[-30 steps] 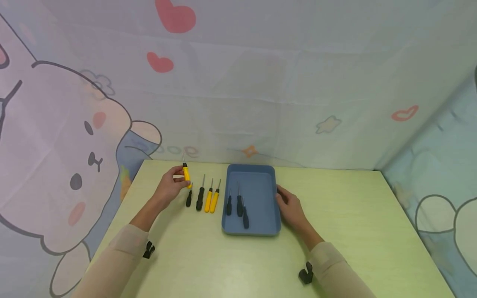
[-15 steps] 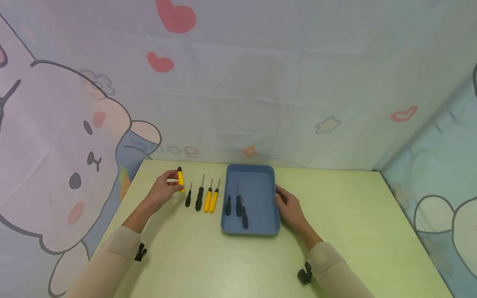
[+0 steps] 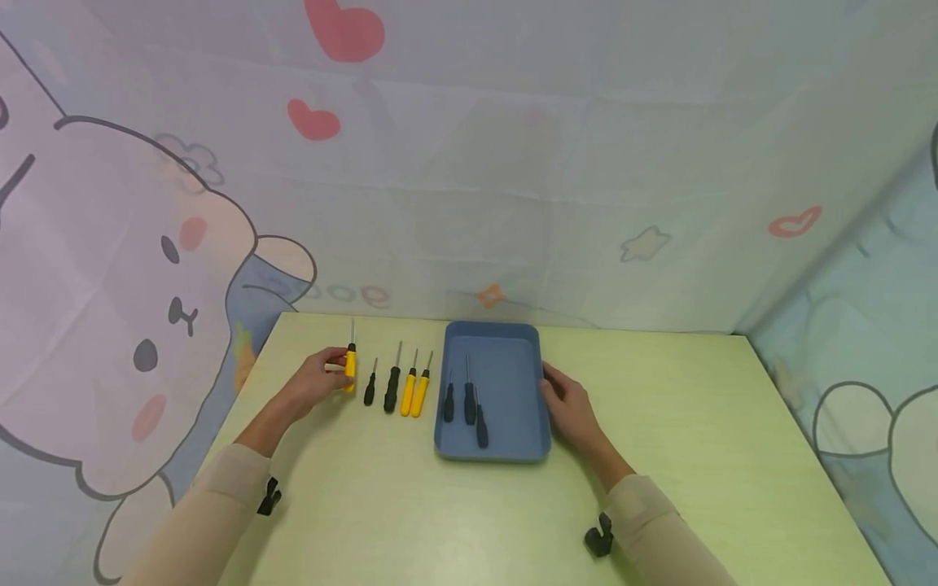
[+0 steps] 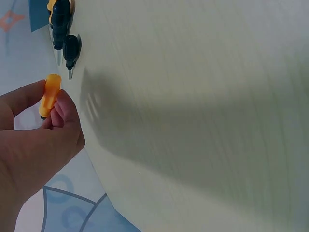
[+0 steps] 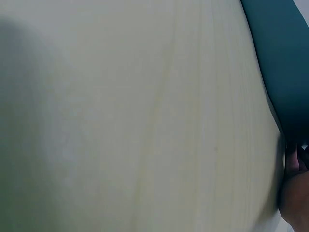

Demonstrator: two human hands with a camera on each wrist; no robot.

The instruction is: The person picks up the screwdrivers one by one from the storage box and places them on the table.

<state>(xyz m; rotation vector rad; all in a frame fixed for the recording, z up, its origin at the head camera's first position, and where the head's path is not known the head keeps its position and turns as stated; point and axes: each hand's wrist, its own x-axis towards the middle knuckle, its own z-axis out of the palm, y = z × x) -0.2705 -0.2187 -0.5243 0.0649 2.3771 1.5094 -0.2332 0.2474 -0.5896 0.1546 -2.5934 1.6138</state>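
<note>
A yellow screwdriver (image 3: 350, 372) with a black collar is pinched between the thumb and fingers of my left hand (image 3: 309, 384), its shaft pointing to the back. In the left wrist view the yellow handle (image 4: 50, 94) shows, while the shaft is hidden. Just right of it lie a small black screwdriver (image 3: 370, 391), a bigger black screwdriver (image 3: 392, 389) and two yellow screwdrivers (image 3: 409, 394), side by side. My right hand (image 3: 572, 407) holds the right edge of the blue-grey tray (image 3: 516, 382); in the right wrist view its fingers are mostly hidden.
Three dark screwdrivers (image 3: 470, 402) lie inside the tray, near its left side. The pale table (image 3: 352, 505) ends at the back against a printed cloth (image 3: 572, 163), which also hangs at both sides.
My left hand has carried the yellow screwdriver leftward and down toward the table, left of the small black screwdriver, which it earlier partly overlapped. The right hand and tray stay put.
</note>
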